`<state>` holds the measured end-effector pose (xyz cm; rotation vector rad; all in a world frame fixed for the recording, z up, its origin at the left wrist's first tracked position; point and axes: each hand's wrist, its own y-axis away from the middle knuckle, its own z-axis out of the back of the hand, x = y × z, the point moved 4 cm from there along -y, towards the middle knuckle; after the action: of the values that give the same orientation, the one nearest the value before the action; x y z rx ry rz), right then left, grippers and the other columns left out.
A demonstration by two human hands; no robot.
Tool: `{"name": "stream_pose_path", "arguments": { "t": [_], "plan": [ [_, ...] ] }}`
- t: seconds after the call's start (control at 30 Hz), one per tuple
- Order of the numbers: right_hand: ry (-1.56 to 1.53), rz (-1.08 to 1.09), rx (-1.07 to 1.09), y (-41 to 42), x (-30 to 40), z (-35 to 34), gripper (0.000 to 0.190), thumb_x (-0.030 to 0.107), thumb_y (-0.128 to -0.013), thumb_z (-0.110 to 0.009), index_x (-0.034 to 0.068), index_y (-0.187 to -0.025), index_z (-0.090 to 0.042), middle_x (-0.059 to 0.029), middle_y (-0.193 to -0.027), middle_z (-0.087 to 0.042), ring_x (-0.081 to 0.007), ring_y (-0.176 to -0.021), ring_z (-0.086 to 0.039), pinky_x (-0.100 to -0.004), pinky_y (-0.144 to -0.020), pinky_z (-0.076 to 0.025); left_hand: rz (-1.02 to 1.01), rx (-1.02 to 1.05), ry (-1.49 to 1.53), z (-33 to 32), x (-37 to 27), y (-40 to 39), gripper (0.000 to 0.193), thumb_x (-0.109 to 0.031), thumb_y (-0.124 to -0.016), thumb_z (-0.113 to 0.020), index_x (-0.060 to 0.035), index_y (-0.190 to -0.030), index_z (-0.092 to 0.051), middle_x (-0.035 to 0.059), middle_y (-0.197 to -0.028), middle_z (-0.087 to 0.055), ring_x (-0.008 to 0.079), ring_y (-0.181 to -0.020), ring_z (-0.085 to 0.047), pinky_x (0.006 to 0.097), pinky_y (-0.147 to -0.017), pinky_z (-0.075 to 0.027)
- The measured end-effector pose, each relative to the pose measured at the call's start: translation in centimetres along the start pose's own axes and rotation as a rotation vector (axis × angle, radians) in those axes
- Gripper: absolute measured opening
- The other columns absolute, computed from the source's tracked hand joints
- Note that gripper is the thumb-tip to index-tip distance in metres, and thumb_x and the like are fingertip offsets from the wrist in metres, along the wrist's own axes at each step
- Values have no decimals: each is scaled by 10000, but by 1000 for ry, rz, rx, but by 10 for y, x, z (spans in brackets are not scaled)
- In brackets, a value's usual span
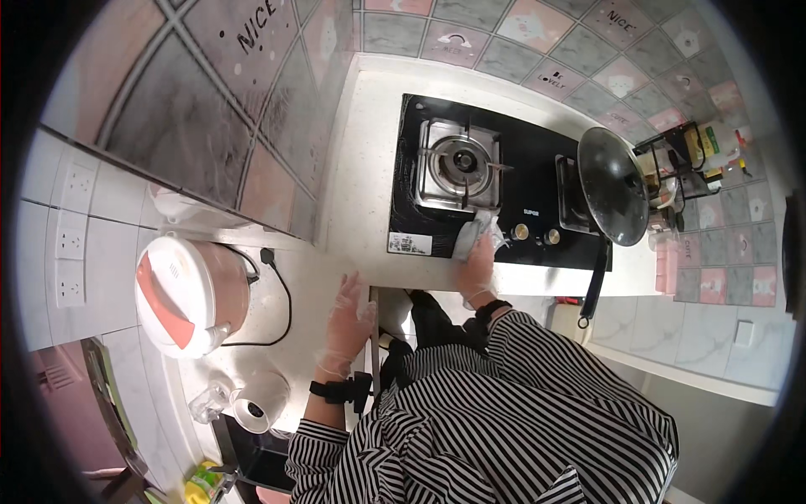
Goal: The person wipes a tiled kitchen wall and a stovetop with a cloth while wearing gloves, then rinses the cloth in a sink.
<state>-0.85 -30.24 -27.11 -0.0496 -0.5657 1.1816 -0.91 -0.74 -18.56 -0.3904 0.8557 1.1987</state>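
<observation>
My right hand (476, 271), in a clear disposable glove, presses a crumpled pale cloth or wipe (476, 234) onto the front of a black glass gas hob (526, 170). The cloth lies just below the left burner (465, 161) and left of two gold control knobs (520, 232). Smeary streaks show on the glass around that burner. My left hand (349, 318), gloved as well, rests at the front edge of the white worktop (352, 189) with its fingers spread and nothing in it. On the right burner stands a pan with a glass lid (613, 187), its black handle (594, 280) jutting over the front edge.
To the left stands a pink and white rice cooker (195, 296) with a black cord (289, 315). A white kettle-like vessel (259, 400) and a clear container (211, 401) sit near the dark sink (264, 450). A rack of bottles (692, 157) is behind the pan.
</observation>
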Motion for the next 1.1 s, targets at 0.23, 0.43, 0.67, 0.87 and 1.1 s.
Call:
{"name": "stream_pose_path", "arguments": {
  "t": [0.23, 0.43, 0.67, 0.87, 1.1],
  "plan": [
    [-165, 388, 357, -19, 108, -42, 480, 161, -883, -545, -28, -1316, -463, -247, -1367, -469, -415, -1328, -380, -493, -1119, -285, 27, -4, 0, -10, -7, 2, 514, -103, -862, -616, -12, -1348, -476, 141, -1479, -394, 328, -1393, -324, 389, -1128, -308],
    [99, 270, 106, -25, -23, -10, 493, 159, -881, -531, -42, -1322, -441, -262, -1410, -414, -401, -1338, -369, -465, -1142, -249, 44, -28, 24, -8, -2, 12, 498, -110, -858, -625, -24, -1332, -496, 144, -1474, -401, 329, -1392, -327, 391, -1125, -313],
    [-142, 359, 40, -4, 43, -40, 550, 211, -864, -583, -3, -1350, -439, -243, -1351, -461, -387, -1302, -400, -467, -1121, -277, 23, -27, -27, -23, 7, 19, 523, -123, -853, -620, -15, -1347, -485, 149, -1472, -403, 342, -1390, -327, 399, -1119, -318],
    [-216, 438, 278, -28, 73, -36, 451, 221, -845, -593, -4, -1231, -532, -266, -1336, -477, -404, -1300, -402, -475, -1093, -317, -12, -18, -16, -19, -5, 16, 557, -110, -852, -620, -23, -1376, -455, 149, -1473, -401, 335, -1397, -316, 393, -1122, -316],
    [-151, 208, -29, 6, -31, 62, 281, 102, -871, -580, 48, -1146, -574, -194, -1126, -609, -373, -1014, -579, -424, -877, -470, 31, -4, -27, -17, -7, 28, 581, -112, -860, -613, -31, -1404, -426, 154, -1481, -387, 332, -1402, -308, 395, -1127, -313]
  ]
}}
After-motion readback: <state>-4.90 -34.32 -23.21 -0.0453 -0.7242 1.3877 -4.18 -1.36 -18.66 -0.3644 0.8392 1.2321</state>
